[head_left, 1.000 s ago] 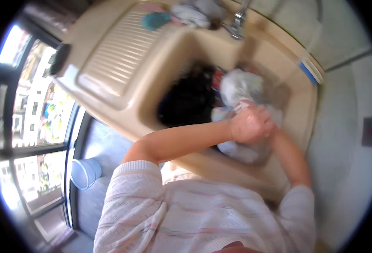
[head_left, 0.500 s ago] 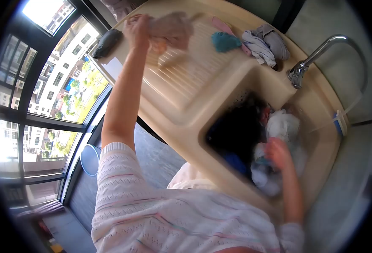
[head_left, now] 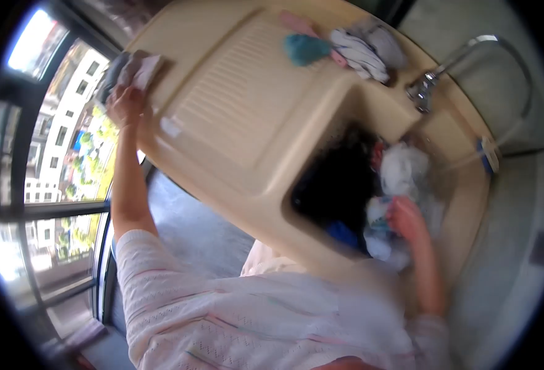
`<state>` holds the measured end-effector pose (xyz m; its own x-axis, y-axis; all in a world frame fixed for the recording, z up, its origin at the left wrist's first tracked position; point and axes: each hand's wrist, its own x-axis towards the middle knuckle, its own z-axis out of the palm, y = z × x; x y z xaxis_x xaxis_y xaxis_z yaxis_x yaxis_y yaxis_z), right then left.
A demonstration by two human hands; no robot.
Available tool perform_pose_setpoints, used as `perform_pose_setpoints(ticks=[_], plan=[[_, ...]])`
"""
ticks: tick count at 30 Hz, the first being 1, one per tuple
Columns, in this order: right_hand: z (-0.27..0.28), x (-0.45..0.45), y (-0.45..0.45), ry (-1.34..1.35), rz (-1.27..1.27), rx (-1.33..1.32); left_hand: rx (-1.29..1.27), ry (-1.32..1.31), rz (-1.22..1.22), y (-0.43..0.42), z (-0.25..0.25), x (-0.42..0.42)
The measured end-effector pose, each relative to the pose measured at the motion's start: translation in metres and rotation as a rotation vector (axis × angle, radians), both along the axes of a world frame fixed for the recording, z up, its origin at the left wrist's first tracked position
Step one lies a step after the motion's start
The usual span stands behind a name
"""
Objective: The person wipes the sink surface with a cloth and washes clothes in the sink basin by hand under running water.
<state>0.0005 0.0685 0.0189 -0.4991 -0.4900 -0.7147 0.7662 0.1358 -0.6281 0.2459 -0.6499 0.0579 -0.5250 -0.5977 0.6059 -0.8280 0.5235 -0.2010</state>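
Observation:
At the far left corner of the counter, my left hand point(head_left: 125, 106) has its fingers closed on a small pinkish-grey cloth point(head_left: 141, 71). That cloth lies against a dark grey bundle point(head_left: 109, 79). My right hand point(head_left: 404, 217) is down in the sink basin point(head_left: 469, 206), its fingers curled on wet white cloth point(head_left: 401, 169). Dark cloth point(head_left: 336, 176) fills the basin's left side, with a blue piece point(head_left: 343, 234) near the front and a bit of red beside the white cloth. Motion blurs both hands slightly.
A ribbed draining board point(head_left: 228, 92) spans the counter's left part. Behind the basin lie a teal item point(head_left: 307, 49), a striped cloth point(head_left: 359, 54) and a grey cloth point(head_left: 386, 46). A chrome faucet point(head_left: 423, 89) and a blue-and-white brush point(head_left: 489, 155) are at the right.
From the basin, my left hand has moved to the far left corner, carrying the pinkish-grey cloth over the draining board to the dark bundle. My right hand stays in the basin. The view has shifted.

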Motion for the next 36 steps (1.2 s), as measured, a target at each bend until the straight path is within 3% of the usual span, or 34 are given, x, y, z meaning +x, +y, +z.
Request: perform_pose_setpoints(ticks=[1,2,3,4,6,8,9,11,13,14,17,20,23,26,27,31,34,36], plan=[[0.005,0.001,-0.002,0.013,-0.004,0.007,-0.042,-0.039,0.007,-0.005,-0.003,0.001],[0.018,0.003,-0.010,0.040,0.035,0.010,0.098,-0.084,0.096,-0.020,-0.003,0.001],[0.028,0.005,-0.012,0.036,0.037,0.031,-0.027,-0.153,0.132,-0.045,-0.009,0.005],[0.029,0.003,-0.008,0.035,0.040,0.022,0.030,-0.171,0.078,-0.076,-0.017,0.014],[0.035,0.007,-0.001,0.061,-0.015,0.022,0.136,-0.243,0.112,-0.072,0.000,-0.001],[0.033,0.006,0.012,0.079,-0.044,0.012,-0.015,-0.092,0.161,-0.005,0.031,-0.022],[0.032,0.005,0.021,0.101,-0.071,0.018,0.116,-0.042,0.066,0.031,0.052,-0.047],[0.026,0.002,0.041,0.148,-0.105,0.028,0.109,-0.034,-0.152,0.038,0.046,-0.075],[0.025,-0.009,0.066,0.240,-0.139,0.118,-0.171,-0.108,-0.399,0.025,0.022,-0.100],[0.023,-0.016,0.079,0.285,-0.149,0.163,-0.093,-0.064,-0.505,0.042,0.019,-0.111],[-0.005,-0.046,0.128,0.631,-0.109,0.590,0.115,0.016,-0.821,0.209,0.068,-0.167],[-0.042,-0.063,0.167,1.525,0.211,1.123,0.269,-0.030,-1.190,0.335,0.075,-0.203],[-0.069,-0.044,0.139,1.323,0.387,1.345,0.450,-0.089,-1.489,0.448,0.055,-0.229],[-0.060,-0.056,0.136,0.833,0.467,1.187,0.616,-0.309,-1.637,0.535,0.013,-0.255],[-0.071,-0.066,0.147,0.831,0.430,1.116,0.662,-0.327,-1.599,0.557,0.001,-0.263],[-0.003,-0.067,0.154,0.956,0.324,0.875,0.835,-0.455,-1.217,0.600,-0.040,-0.274],[0.031,-0.068,0.153,0.885,0.591,0.892,0.845,-0.550,-0.999,0.602,-0.059,-0.274],[0.026,-0.068,0.144,0.857,0.868,0.871,0.960,-0.526,-1.049,0.593,-0.064,-0.281]])
